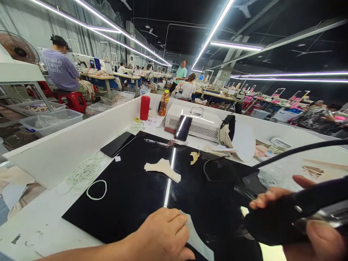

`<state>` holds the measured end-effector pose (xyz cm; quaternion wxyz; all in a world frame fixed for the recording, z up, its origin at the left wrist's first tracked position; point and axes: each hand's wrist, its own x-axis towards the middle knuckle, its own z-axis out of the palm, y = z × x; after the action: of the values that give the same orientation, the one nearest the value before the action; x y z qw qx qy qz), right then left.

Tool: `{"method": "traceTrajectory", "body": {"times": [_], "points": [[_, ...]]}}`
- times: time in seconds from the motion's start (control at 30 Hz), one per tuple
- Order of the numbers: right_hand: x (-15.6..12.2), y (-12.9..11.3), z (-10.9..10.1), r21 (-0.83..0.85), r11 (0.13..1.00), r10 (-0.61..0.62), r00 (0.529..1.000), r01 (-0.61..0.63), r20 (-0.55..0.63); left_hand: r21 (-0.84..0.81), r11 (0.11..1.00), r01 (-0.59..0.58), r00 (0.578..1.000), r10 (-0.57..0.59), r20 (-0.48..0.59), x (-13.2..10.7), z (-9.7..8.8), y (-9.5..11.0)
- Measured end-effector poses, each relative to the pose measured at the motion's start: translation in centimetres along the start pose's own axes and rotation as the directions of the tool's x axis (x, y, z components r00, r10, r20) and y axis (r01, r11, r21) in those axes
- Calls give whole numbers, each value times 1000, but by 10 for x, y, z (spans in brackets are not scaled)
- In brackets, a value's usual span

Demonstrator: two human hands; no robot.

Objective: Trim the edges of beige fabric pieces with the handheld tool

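Observation:
My left hand (163,233) rests near the front edge of a glossy black mat (130,192), fingers curled onto a pale translucent piece of fabric (197,239). My right hand (301,214) grips a black corded hand tool (274,217) at the right, its cable (299,150) running up and to the right. A cream cut fabric piece (163,168) lies in the middle of the mat, with a small tan scrap (194,157) beyond it.
White elastic loops (96,189) lie at the mat's left. A dark phone (117,144), a pen (156,143), a red bottle (145,107), a drink bottle (164,103) and a white machine (199,125) stand behind. White partitions (70,141) border the table. Other people work at far tables.

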<state>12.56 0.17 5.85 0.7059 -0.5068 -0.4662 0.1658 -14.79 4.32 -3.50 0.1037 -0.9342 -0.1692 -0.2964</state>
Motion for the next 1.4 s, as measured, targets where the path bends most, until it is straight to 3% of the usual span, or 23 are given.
{"method": "traceTrajectory", "body": {"times": [0.03, 0.1, 0.23, 0.43, 0.77, 0.97, 1.4], "points": [[-5, -6, 11, 24, 998, 53, 998, -52, -26, -2, 1000, -4, 1000, 4, -21, 1, -1, -1], [-16, -17, 34, 28, 999, 30, 999, -30, -26, -9, 1000, 2, 998, -2, -63, 2, -2, -1], [-32, -28, 72, 156, 988, 3, 995, -18, 97, -22, 1000, 18, 992, -21, -121, 4, -1, -2], [-37, -23, 102, 284, 958, -63, 995, 38, 77, -49, 999, 13, 985, -21, -173, 7, -2, -3], [-34, -9, 108, 288, 955, -91, 993, 66, 76, -36, 999, 8, 988, -13, -155, 4, -3, -3], [-34, -11, 108, 263, 963, -59, 998, 51, 24, -21, 1000, 4, 987, -7, -160, 3, -1, -4], [-33, -8, 111, 264, 964, -39, 999, 31, 26, -6, 1000, -4, 986, 3, -164, -1, 2, -4]]}}
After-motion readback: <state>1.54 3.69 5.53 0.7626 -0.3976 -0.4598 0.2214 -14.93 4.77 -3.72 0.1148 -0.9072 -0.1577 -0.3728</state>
